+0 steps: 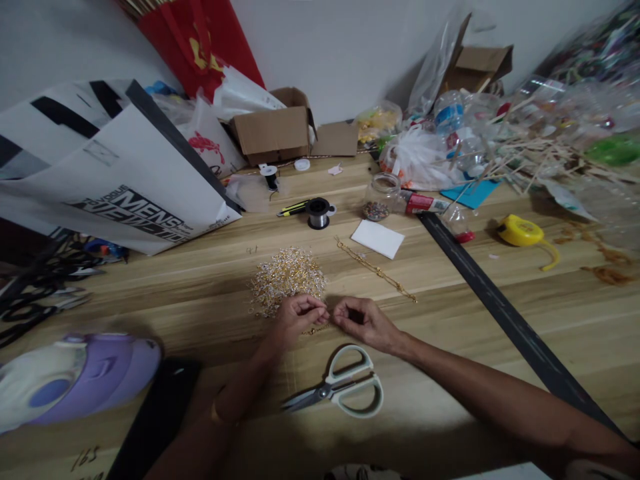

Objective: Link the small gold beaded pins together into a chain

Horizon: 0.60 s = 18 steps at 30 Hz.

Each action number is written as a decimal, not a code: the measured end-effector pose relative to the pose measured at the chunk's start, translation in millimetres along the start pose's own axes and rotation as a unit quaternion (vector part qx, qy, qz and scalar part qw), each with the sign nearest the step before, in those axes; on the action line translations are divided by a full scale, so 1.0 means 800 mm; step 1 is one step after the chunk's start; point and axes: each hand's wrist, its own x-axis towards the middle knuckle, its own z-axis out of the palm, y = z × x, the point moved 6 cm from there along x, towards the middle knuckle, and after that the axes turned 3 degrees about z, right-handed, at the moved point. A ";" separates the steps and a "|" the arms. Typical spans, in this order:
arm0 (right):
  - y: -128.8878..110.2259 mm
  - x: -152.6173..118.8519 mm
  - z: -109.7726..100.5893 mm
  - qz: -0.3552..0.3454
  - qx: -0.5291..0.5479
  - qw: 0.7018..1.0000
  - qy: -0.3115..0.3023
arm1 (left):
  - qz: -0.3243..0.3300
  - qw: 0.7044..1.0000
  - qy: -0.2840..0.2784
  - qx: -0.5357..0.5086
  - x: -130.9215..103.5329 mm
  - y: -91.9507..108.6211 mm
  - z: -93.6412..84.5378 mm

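Note:
My left hand [301,315] and my right hand [364,323] meet fingertip to fingertip over the table, both in a pinch. A short gold chain [318,329] shows just under the fingers, seemingly linked to what they pinch; the exact piece is too small to make out. Right behind my left hand lies a heap of small gold and clear beads [289,277]. Scissors with pale handles [357,381] rest partly open in front of my hands. Beyond my right hand a longer gold chain [376,269] is stretched out on the wood.
Behind stand a wire spool [319,213], a yellow cutter [293,209], a white card [378,239] and a bead jar [381,197]. A yellow tape measure [521,231] and a dark strip [493,300] lie right. Left are a paper bag [120,180] and a purple object [107,373].

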 end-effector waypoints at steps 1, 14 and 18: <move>0.000 0.000 0.000 -0.001 -0.001 1.000 0.001 | -0.001 1.000 -0.001 -0.002 0.000 0.000 0.000; 0.005 0.000 0.000 0.006 -0.020 1.000 0.005 | -0.005 1.000 0.004 -0.009 0.001 0.000 0.000; 0.006 0.000 0.000 0.006 -0.031 0.999 0.003 | -0.005 1.000 0.006 -0.006 0.001 0.001 0.000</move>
